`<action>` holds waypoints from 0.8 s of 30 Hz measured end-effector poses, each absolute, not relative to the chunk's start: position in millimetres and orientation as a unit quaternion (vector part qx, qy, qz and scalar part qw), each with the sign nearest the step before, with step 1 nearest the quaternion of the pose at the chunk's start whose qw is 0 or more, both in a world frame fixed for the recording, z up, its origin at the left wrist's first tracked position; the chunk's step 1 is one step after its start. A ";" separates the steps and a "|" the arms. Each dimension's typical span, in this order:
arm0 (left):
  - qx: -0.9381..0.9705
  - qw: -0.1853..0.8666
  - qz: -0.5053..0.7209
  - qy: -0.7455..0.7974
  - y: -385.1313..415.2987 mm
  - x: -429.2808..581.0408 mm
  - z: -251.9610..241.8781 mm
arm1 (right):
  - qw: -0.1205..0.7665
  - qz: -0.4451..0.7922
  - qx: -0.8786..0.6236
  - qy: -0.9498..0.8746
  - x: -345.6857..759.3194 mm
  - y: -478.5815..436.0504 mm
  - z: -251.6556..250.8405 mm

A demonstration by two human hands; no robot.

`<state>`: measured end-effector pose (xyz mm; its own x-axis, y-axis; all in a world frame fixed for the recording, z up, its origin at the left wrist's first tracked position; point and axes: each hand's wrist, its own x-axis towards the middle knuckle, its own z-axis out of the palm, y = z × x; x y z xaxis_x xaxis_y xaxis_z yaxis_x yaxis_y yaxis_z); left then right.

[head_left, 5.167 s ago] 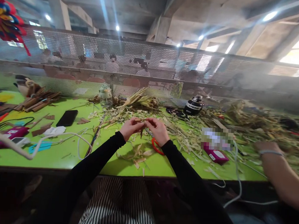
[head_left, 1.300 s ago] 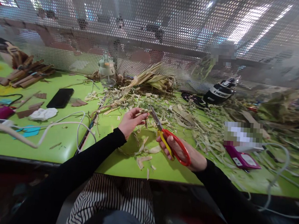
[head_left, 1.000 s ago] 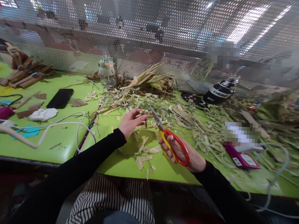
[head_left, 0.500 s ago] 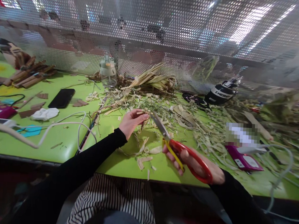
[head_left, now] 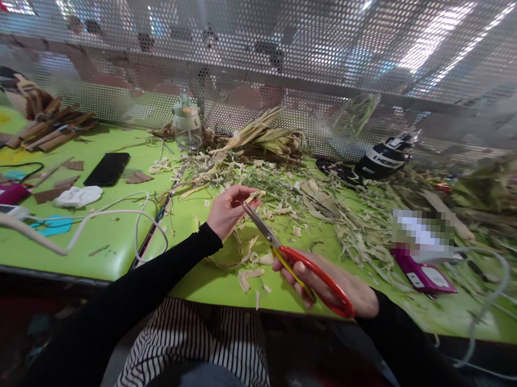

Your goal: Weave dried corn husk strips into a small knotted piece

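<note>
Between the fingertips of my left hand (head_left: 229, 212) is a small pale piece of dried husk (head_left: 255, 197), partly covered by the fingers. My right hand (head_left: 323, 282) grips a pair of scissors (head_left: 319, 273) with red and yellow handles. Their blades point up and left, and the tips lie right at my left fingers, below the husk piece. Whether the tips touch the husk I cannot tell. Cut husk scraps (head_left: 248, 277) lie on the green tabletop (head_left: 178, 276) under my hands.
Dried husks (head_left: 266, 135) are heaped at the back against a perforated metal screen (head_left: 250, 47). A clear bottle (head_left: 187, 125) and a black bottle (head_left: 383, 159) stand there. On the left lie a phone (head_left: 107, 169) and a white cable (head_left: 108, 212); on the right, a purple device (head_left: 424, 272).
The scissors have moved left, bringing their tips to my left fingers, and the blades look closer together. My left hand has turned slightly, still holding the husk piece.
</note>
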<state>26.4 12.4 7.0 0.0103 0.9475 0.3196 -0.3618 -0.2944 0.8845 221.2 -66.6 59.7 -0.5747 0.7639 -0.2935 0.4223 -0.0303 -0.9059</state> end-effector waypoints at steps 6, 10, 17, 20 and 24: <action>0.491 0.520 0.635 0.294 12.1 26.9 7.6 | 0.149 0.569 -0.444 -0.676 219.9 -62.8 58.8; 0.493 0.520 0.630 0.299 12.0 27.3 6.5 | 0.149 0.569 -0.442 -0.678 220.1 -61.6 58.4; 0.495 0.509 0.633 0.308 13.2 28.2 4.4 | 0.141 0.559 -0.443 -0.686 220.4 -60.4 59.0; 0.486 0.514 0.638 0.303 14.8 28.5 2.8 | 0.133 0.533 -0.439 -0.711 221.4 -60.3 61.1; 0.478 0.522 0.639 0.301 14.7 28.8 3.5 | 0.128 0.496 -0.457 -0.727 220.2 -62.0 64.5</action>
